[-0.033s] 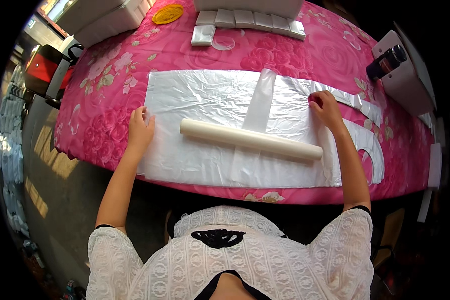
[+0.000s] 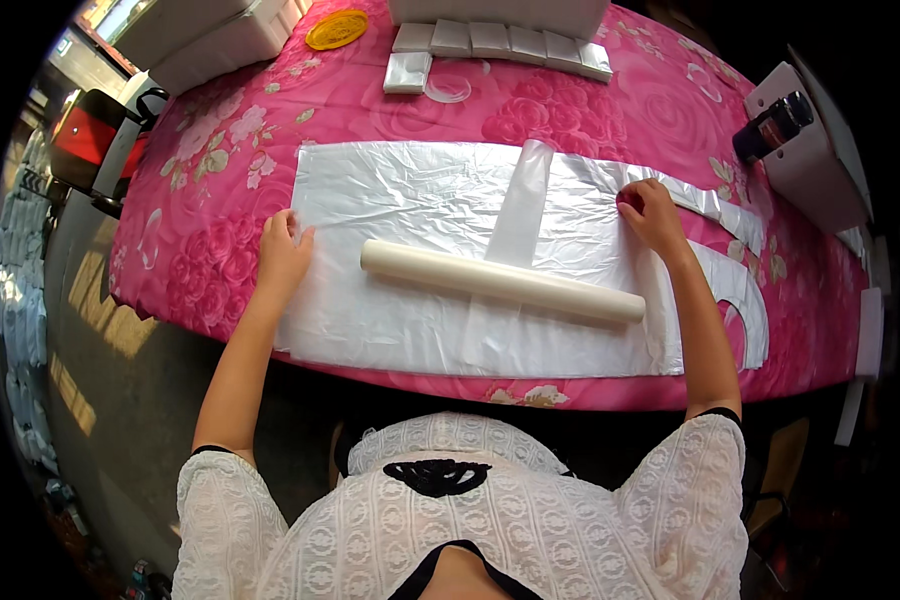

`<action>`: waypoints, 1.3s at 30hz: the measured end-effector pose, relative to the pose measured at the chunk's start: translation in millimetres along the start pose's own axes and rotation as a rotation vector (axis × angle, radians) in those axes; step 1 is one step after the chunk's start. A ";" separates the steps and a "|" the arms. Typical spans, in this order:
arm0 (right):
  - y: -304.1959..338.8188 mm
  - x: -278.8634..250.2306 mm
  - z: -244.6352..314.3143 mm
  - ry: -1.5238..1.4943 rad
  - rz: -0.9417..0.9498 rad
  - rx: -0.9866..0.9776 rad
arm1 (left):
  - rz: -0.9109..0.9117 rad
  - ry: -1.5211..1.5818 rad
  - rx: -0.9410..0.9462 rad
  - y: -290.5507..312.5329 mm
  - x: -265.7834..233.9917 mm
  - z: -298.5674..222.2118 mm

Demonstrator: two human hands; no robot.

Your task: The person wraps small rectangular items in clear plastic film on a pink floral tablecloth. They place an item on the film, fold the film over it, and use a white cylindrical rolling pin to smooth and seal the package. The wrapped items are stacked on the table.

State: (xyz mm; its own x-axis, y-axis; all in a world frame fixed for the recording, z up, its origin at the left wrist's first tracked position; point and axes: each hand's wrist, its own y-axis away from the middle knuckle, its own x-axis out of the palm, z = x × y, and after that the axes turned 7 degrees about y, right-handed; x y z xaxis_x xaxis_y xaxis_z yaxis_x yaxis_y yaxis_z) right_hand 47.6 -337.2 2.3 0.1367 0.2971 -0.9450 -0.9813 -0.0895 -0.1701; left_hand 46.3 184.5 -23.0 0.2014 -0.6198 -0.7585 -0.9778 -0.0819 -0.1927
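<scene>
A large white plastic bag, flat and wrinkled, lies across the table with its cut-out handles to the right. On top rests a long off-white roll, slanting down to the right, crossing a folded strip of translucent plastic. At the bag's left edge is my left hand, its thumb apart from its slightly bent fingers. My right hand is beyond the roll's right end, thumb and fingers pinched at the bag near the gap between the handles. The exact grip is partly hidden by the fingers.
A pink floral cloth covers the table. Small white packets line its far side, near a yellow coiled item. To the right, a dark bottle leans at a white box. White foam boxes stand far left.
My left hand has shifted very slightly at the bag's edge. My right hand, the roll and the bag look the same.
</scene>
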 end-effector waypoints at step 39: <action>-88.4 -13.7 -8.5 -0.025 0.446 -0.027 | 0.243 0.492 -0.620 -85.0 -4.9 -12.6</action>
State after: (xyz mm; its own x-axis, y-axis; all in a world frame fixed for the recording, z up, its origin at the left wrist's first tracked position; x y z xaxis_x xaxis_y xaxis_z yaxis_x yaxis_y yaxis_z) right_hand 133.6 -341.5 28.0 -0.3024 0.2469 -0.9207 -0.9397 -0.2388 0.2447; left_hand 127.7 184.7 5.0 0.0729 -0.9346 -0.3481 -0.8738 -0.2281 0.4295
